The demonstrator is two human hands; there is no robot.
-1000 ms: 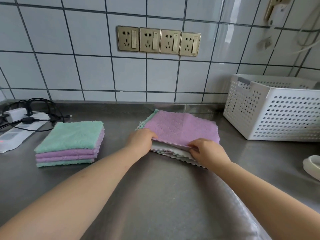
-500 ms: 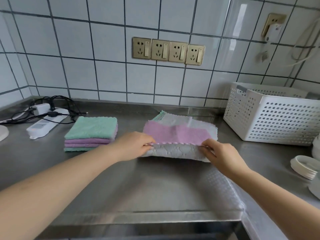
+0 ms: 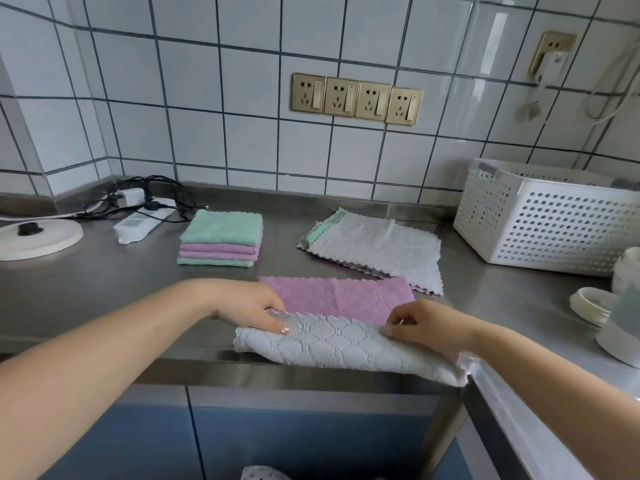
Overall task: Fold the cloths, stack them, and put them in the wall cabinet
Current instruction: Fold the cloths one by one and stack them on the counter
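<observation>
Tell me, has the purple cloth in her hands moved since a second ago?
Yes. The purple cloth left the unfolded pile and came toward the counter's front edge, half folded.

- My cloth [image 3: 339, 327]: pink one side, pale grey with a diamond pattern on the other.
- Folded stack [image 3: 220, 242]: mint green and pink.
- Basket [image 3: 554, 223]: white, dotted with holes.
- Sockets [image 3: 356, 98]: gold.

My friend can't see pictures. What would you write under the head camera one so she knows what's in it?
Two hands, left and right, pinch a pink-and-grey cloth at the front edge of a steel counter, folding it. Behind it lie a pile of unfolded cloths and, to its left, a neat folded stack; a white basket stands at the right.
</observation>
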